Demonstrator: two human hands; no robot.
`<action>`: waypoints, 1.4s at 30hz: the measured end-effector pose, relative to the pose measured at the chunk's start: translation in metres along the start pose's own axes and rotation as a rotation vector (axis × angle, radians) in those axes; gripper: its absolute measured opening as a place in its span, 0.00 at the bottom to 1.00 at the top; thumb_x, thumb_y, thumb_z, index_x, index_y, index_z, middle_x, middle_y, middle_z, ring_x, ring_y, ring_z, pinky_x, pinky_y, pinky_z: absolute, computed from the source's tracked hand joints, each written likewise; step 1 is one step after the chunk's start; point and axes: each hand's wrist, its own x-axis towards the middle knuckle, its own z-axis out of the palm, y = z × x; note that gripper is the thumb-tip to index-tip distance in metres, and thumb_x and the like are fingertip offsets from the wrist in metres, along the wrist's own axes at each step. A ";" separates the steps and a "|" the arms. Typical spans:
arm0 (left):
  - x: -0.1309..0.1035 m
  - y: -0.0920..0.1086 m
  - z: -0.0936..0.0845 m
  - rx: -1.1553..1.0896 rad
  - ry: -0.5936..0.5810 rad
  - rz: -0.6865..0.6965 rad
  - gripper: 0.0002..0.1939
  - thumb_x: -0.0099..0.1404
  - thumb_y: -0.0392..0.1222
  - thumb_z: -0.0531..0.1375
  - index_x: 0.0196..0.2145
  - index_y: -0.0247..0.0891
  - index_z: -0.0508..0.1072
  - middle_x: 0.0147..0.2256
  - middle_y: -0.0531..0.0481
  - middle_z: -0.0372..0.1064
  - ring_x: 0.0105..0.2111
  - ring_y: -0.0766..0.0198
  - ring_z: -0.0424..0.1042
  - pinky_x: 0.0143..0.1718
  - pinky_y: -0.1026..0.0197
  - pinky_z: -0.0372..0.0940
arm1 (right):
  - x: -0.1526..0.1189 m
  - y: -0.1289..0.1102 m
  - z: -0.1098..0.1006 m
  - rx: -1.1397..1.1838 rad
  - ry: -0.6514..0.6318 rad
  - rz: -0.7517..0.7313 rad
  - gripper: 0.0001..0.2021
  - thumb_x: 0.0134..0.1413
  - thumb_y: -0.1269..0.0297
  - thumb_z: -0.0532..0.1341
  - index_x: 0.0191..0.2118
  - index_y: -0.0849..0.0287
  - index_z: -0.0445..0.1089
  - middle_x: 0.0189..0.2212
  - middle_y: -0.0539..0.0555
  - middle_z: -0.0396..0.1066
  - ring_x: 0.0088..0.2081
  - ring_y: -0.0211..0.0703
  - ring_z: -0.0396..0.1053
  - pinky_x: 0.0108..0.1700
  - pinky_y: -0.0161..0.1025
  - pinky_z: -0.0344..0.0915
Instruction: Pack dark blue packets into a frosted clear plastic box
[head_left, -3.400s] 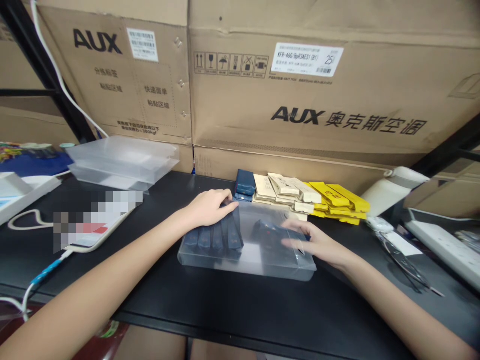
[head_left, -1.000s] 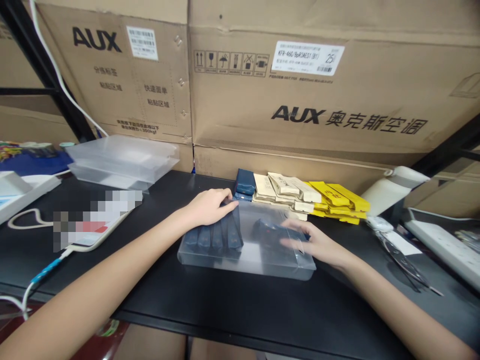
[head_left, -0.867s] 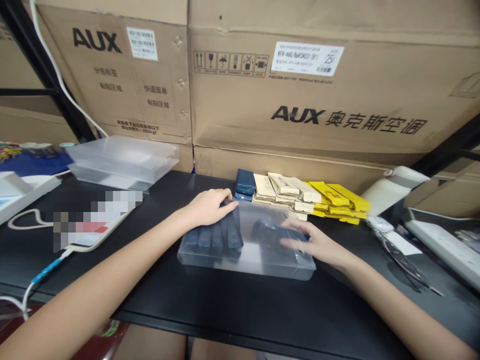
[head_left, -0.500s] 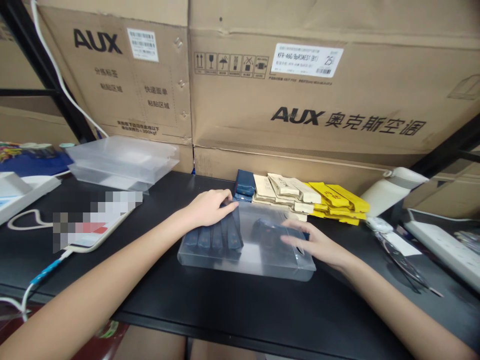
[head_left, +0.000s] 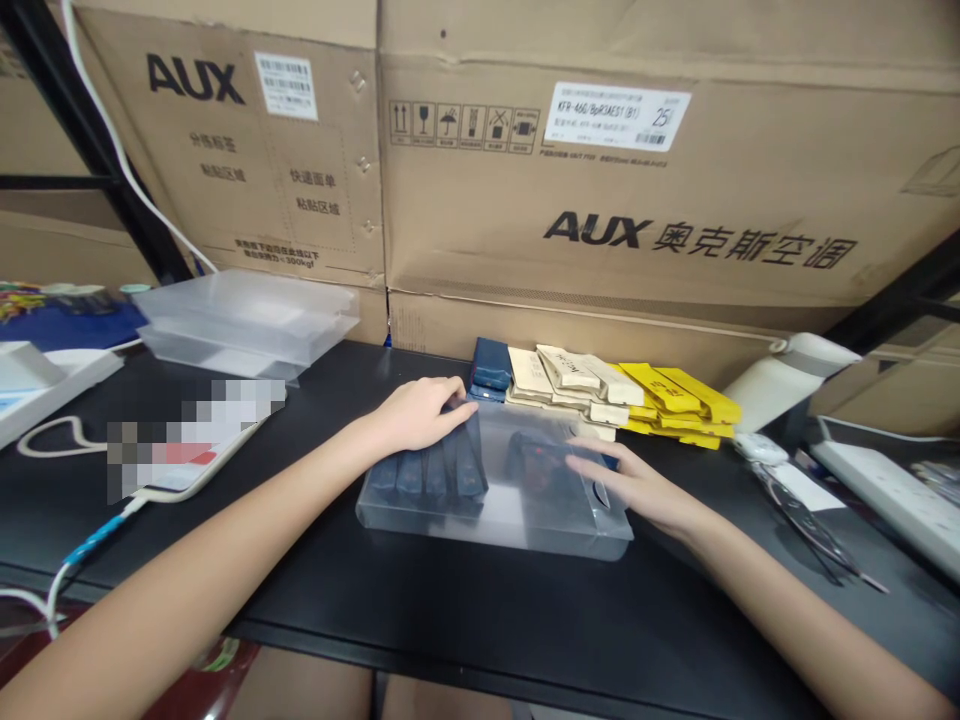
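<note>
- Since half a second ago, the right hand (head_left: 641,485) has brought its fingers closer together at the right end of the clear, flat plastic box (head_left: 495,525); the left hand (head_left: 424,412) and the box have stayed put.
- The box lies on the black tabletop (head_left: 450,605), about midway along the front edge and set back from it.
- The left hand bends over the box's far left part, fingers curled and partly hidden; I cannot tell whether it grips anything.
- The right hand is loosely half open; its hold cannot be told.
- Inside the box, a row of slim dark-blue packets (head_left: 431,475) fills the left end; a separate dark-blue packet (head_left: 538,462) lies near the right fingertips.
- Toward the tabletop's rear edge sit stacked dark-blue packets (head_left: 492,365), cream paper packets (head_left: 570,375) and yellow packets (head_left: 675,395).
</note>
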 end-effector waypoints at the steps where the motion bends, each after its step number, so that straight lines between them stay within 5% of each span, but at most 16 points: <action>1: 0.000 0.000 0.000 0.000 0.001 0.001 0.16 0.70 0.53 0.50 0.39 0.39 0.70 0.43 0.46 0.75 0.42 0.52 0.73 0.40 0.54 0.65 | 0.000 0.000 0.000 0.004 -0.003 0.001 0.28 0.45 0.39 0.66 0.47 0.53 0.77 0.51 0.56 0.75 0.54 0.63 0.69 0.55 0.53 0.66; 42: 0.000 0.000 0.000 0.000 0.002 0.003 0.18 0.70 0.54 0.49 0.39 0.39 0.70 0.43 0.45 0.75 0.42 0.51 0.74 0.41 0.53 0.66 | 0.001 0.001 -0.002 0.017 -0.070 -0.055 0.24 0.48 0.44 0.66 0.48 0.51 0.77 0.52 0.53 0.75 0.55 0.61 0.68 0.57 0.54 0.65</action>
